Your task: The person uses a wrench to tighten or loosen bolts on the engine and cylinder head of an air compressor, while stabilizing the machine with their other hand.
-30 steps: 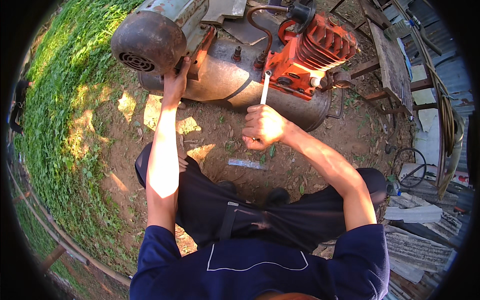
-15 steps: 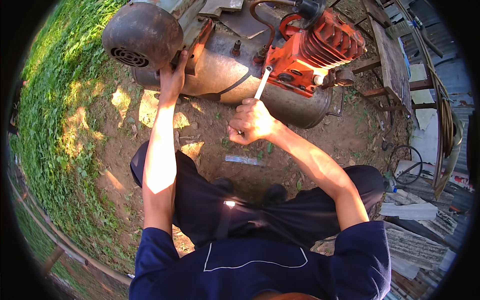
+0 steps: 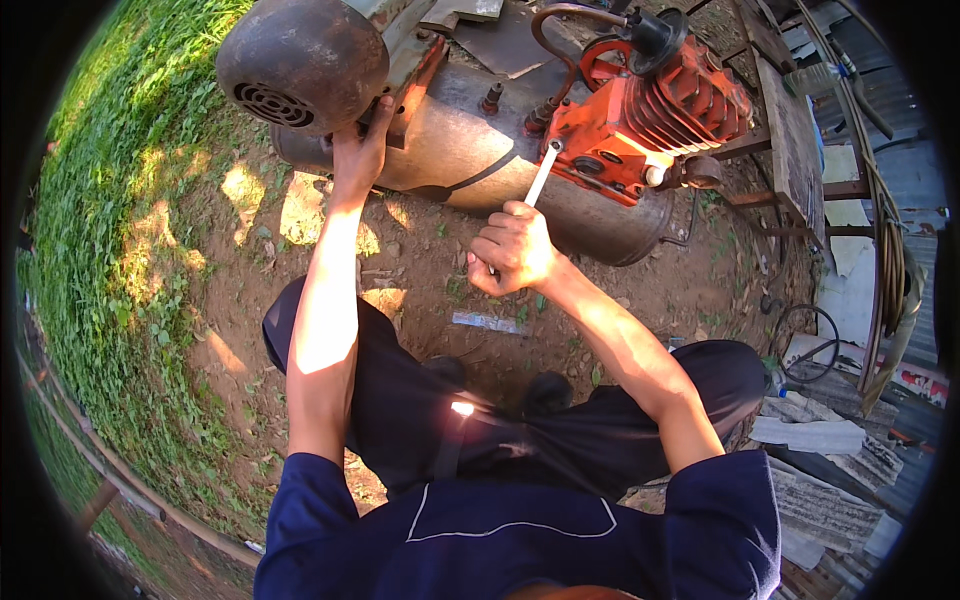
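An air compressor lies in front of me, its orange-red pump (image 3: 615, 130) mounted on a rusty grey tank (image 3: 455, 165). My right hand (image 3: 515, 250) is closed in a fist around a silver wrench (image 3: 540, 180). The wrench's ring end meets the near left corner of the pump, seemingly over a bolt. My left hand (image 3: 358, 160) grips the underside of the dark electric motor (image 3: 300, 65) beside its orange mount (image 3: 415, 90). Its thumb reaches up along the mount, while the other fingers are partly hidden by the motor.
A black filter housing (image 3: 657, 42) and a bent pipe (image 3: 545, 20) top the pump. A flat strip (image 3: 490, 322) lies on the dirt between my knees. Grass (image 3: 120, 250) grows at left; boards (image 3: 790, 150), a black hose loop (image 3: 810, 345) and scrap sheets (image 3: 810, 435) are at right.
The compressor and both hands appear slightly farther right and lower in view. The wrench stays on the same corner of the pump, and both hands keep their hold.
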`<state>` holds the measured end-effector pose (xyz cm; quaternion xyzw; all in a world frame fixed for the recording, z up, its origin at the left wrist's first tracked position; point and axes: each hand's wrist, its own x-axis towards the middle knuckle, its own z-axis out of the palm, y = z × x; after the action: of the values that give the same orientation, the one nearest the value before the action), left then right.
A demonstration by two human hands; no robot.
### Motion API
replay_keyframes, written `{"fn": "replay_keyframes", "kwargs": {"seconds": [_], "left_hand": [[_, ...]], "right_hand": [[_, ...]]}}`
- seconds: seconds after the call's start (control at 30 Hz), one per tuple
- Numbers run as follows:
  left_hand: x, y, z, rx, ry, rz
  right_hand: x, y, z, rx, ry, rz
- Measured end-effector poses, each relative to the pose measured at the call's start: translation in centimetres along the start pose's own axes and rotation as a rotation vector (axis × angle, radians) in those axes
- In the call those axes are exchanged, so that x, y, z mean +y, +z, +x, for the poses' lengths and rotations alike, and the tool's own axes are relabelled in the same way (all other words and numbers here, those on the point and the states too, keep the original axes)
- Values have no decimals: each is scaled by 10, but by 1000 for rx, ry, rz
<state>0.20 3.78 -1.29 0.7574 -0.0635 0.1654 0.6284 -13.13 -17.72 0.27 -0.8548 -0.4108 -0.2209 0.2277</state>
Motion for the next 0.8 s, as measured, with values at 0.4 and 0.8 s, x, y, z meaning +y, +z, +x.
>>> {"fn": "replay_keyframes", "kwargs": {"seconds": [0.4, 0.8], "left_hand": [[1, -3, 1, -12, -19, 28], [1, -1, 0, -41, -69, 82]], "right_hand": [[-26, -5, 7, -61, -37, 134], [-26, 6, 13, 121, -22, 55]]}}
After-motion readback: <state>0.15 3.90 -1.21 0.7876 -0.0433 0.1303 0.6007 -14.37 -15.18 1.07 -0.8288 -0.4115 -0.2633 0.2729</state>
